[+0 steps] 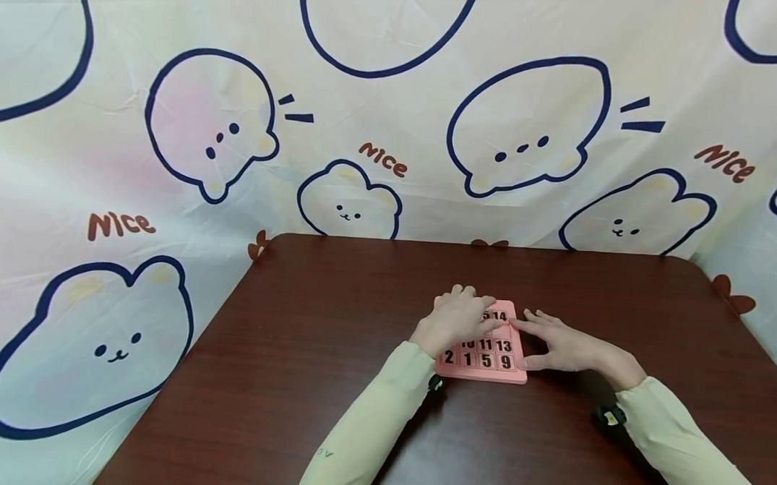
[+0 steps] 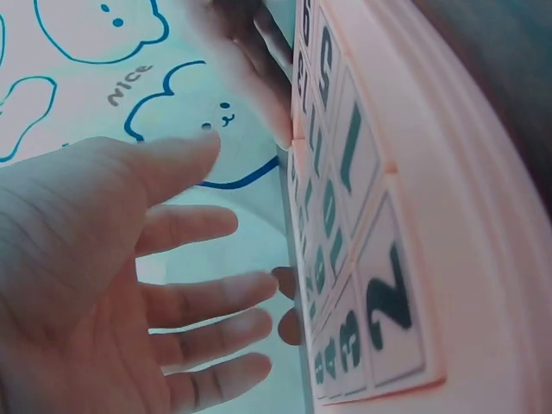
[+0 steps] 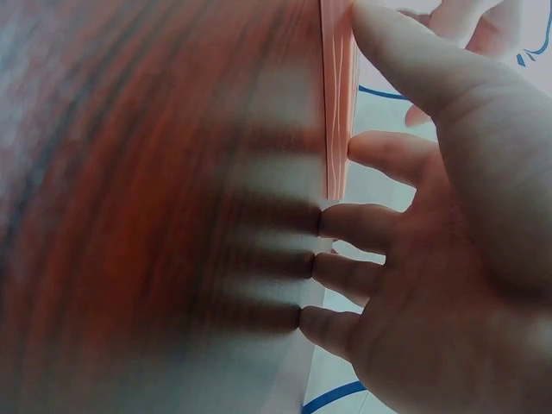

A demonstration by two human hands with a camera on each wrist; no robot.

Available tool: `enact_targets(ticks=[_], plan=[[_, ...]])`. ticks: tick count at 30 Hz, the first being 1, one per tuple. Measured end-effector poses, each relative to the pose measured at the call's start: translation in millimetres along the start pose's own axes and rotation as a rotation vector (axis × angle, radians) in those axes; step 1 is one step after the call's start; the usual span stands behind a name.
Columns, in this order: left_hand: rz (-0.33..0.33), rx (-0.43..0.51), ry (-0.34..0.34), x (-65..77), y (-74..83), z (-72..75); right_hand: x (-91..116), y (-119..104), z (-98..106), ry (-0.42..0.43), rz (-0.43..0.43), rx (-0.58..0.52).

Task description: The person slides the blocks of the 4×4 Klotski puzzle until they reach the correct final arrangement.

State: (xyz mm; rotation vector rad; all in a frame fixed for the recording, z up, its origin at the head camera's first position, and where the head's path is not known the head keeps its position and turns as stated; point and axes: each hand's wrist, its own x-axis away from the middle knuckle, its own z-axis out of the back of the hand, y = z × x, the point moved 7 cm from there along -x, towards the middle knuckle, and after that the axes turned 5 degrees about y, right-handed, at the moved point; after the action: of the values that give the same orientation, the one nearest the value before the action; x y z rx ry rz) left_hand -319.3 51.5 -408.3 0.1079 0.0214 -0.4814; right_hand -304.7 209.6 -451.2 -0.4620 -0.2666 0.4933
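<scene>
A pink sliding number puzzle (image 1: 486, 361) lies flat on the table, its square tiles marked with black numbers. Over its upper left part, my left hand (image 1: 453, 323) reaches with spread fingers, hiding several tiles. In the left wrist view, that hand's fingers extend above the number tiles (image 2: 392, 297) with nothing gripped. My right hand (image 1: 569, 346) is at the puzzle's right side, palm down, thumb and index fingertip right at the edge. The right wrist view shows the pink side (image 3: 338, 103) by these two fingertips, while the other fingertips (image 3: 328, 329) rest on the tabletop.
The dark brown wooden table (image 1: 279, 353) extends around the puzzle on all sides. Behind it hangs a pale cloth (image 1: 426, 128) printed with blue cartoon outlines. Dark wrist cameras (image 1: 609, 416) sit under both light green sleeves (image 1: 370, 422).
</scene>
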Motion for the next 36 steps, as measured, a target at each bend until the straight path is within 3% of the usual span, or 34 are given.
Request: enact_targets(ticks=[5, 12, 21, 36], plan=[[-0.004, -0.016, -0.008, -3.5, -2.5, -5.5, -0.5, -1.1, -0.7, -0.01, -0.011, -0.005], [0.031, -0.007, -0.134, -5.2, -6.9, -22.4, -0.6, 1.8, -1.1, -0.012, -0.013, -0.004], [0.042, -0.008, -0.214, 1.1, -3.3, -29.4, -0.3, 4.1, -2.0, -0.019, -0.016, -0.006], [0.038, -0.053, -0.237, 11.1, 2.3, -28.2, -0.1, 4.2, -1.6, -0.023, -0.023, -0.011]])
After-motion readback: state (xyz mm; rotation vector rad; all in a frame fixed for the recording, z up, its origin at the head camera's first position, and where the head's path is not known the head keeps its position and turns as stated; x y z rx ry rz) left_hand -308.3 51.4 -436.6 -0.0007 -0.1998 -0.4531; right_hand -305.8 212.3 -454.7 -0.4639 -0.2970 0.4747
